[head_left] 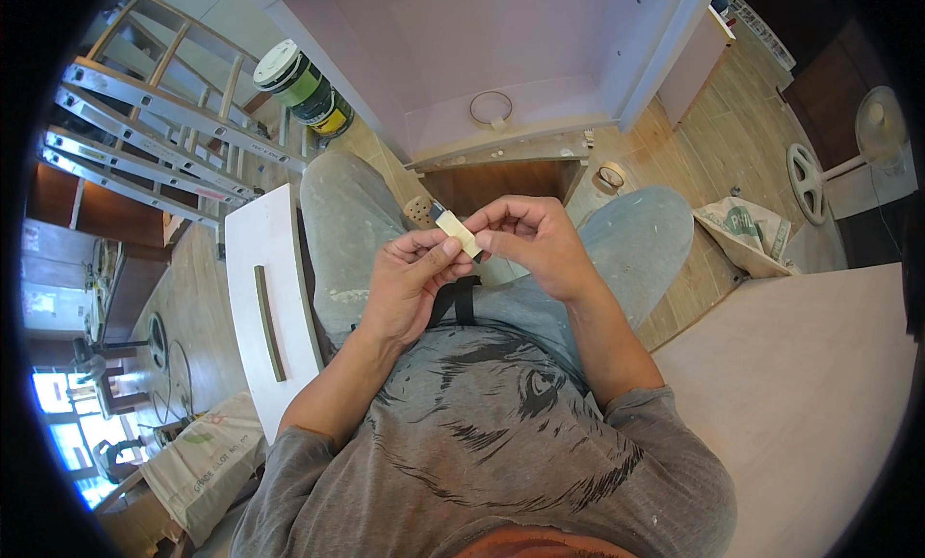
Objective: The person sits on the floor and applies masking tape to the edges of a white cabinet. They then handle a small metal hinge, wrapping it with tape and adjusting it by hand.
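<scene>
My left hand (414, 274) and my right hand (540, 245) meet in front of my lap, both with fingers pinched. Between them is a small dark, narrow object (459, 232) with a pale yellow strip like masking tape around its middle. Its dark ends stick out at both sides; its exact kind I cannot make out. The left thumb presses on the strip, while the right fingertips grip its right edge. Just beyond the left fingers sits a brown piece dotted with holes (417, 210), like a sanding disc.
An open white cabinet (511, 38) stands ahead, with a tape ring (491, 107) on its bottom. Another tape roll (611, 176) lies right of it. At left are ladders (164, 105), a paint bucket (303, 86) and a white drawer front (260, 307). A pale panel (800, 365) lies right, near a sack (742, 232).
</scene>
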### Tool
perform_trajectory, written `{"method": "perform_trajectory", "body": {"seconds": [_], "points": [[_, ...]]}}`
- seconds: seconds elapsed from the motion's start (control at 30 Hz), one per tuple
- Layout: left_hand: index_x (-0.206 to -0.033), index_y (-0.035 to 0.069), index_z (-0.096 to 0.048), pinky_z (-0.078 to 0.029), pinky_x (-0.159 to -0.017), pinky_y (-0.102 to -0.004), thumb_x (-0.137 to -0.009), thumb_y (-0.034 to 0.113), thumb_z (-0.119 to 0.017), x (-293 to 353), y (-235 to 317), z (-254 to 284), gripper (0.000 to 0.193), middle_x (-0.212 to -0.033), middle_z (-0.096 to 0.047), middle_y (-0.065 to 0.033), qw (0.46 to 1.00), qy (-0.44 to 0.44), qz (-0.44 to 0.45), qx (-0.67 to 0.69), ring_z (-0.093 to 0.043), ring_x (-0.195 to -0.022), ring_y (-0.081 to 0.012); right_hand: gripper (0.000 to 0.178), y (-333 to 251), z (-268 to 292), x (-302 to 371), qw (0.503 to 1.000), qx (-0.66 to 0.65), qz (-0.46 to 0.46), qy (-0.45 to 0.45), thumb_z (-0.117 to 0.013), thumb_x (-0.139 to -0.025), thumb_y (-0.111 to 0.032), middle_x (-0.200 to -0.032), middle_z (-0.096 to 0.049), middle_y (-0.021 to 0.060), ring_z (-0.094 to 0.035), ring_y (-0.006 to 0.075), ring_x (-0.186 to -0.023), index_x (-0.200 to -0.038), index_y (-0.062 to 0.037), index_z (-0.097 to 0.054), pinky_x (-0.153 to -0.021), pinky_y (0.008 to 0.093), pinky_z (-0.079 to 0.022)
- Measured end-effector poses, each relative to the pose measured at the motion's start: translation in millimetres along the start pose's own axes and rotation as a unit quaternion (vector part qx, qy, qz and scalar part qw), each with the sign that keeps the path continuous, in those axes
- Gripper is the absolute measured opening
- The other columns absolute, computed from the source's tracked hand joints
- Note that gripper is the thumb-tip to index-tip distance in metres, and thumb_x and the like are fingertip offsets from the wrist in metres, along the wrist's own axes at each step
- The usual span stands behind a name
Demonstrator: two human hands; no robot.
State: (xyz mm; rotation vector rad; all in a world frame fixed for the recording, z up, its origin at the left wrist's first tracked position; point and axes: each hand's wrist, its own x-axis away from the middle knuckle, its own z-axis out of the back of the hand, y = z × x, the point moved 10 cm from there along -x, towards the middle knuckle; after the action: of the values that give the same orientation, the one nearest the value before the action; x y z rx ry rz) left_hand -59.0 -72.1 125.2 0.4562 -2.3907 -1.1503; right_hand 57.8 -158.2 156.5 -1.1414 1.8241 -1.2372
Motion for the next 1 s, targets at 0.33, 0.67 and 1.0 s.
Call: {"method": "perform_trajectory", "body": {"seconds": [0.33,0.67,1.0], "points": [[-0.111,-0.004,-0.068,-0.061,-0.082,-0.0287,-0.094,-0.001,-0.067,0.6,1.1,-4.6,0.017,-0.104,-0.073,-0.0156,1.000,-0.008,-0.008,-0.007,-0.072,-0.089,-0.0181,0.015,0.7,5.8,-0.3,0.999,-0.010,0.015,0.033,-0.069,-0.089,0.000,-0.090,-0.073,0.0075,-0.067,0.0086,-0.079,-0.103,0.0054,-0.072,-0.074,0.0225,-0.055],[-0.109,-0.003,-0.068,-0.061,-0.083,-0.0300,-0.094,0.000,-0.067,0.4,1.5,-6.3,0.016,-0.103,-0.073,-0.0145,1.000,-0.013,-0.008,-0.005,-0.072,-0.091,-0.0188,0.013,-4.3,9.5,1.8,0.997,0.030,0.030,0.061,-0.072,-0.087,-0.001,-0.087,-0.073,0.0058,-0.066,0.0065,-0.076,-0.099,0.0048,-0.072,-0.070,0.0210,-0.054],[-0.103,-0.003,-0.068,-0.058,-0.078,-0.0275,-0.096,0.006,-0.068,0.8,9.4,-3.7,0.012,-0.094,-0.072,-0.0098,0.995,0.021,-0.051,-0.087,-0.069,-0.082,-0.0144,0.014,-11.3,0.6,6.8,0.992,0.067,0.068,0.078,-0.076,-0.087,-0.005,-0.084,-0.073,0.0061,-0.066,0.0070,-0.076,-0.096,0.0039,-0.072,-0.069,0.0220,-0.053]]}}
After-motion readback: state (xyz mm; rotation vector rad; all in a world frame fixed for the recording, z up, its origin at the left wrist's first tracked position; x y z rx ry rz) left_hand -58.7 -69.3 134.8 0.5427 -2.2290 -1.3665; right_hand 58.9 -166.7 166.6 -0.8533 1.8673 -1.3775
